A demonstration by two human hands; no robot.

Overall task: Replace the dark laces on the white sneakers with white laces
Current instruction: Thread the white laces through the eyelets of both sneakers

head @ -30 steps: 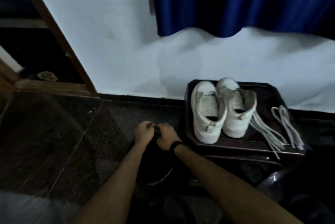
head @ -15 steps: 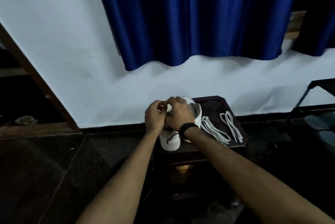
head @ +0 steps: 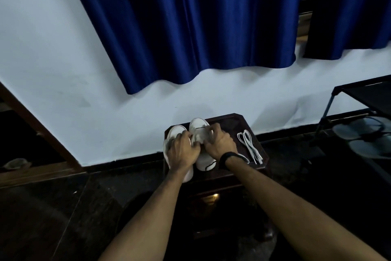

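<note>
Head view: we grip the right sneaker (head: 202,144) with both the left hand (head: 183,150) and the right hand (head: 220,142), apparently steadying it for unlacing, white laces (head: 249,146) waiting just right.

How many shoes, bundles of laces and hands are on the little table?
White sneakers: 2, left one and right one
White lace bundles: 1
Hands: 2, left hand and right hand
Total: 5

Both arms extended forward; the left hand (head: 182,149) and right hand (head: 220,142) met knuckle to knuckle, fingers curled, gripping.
</note>
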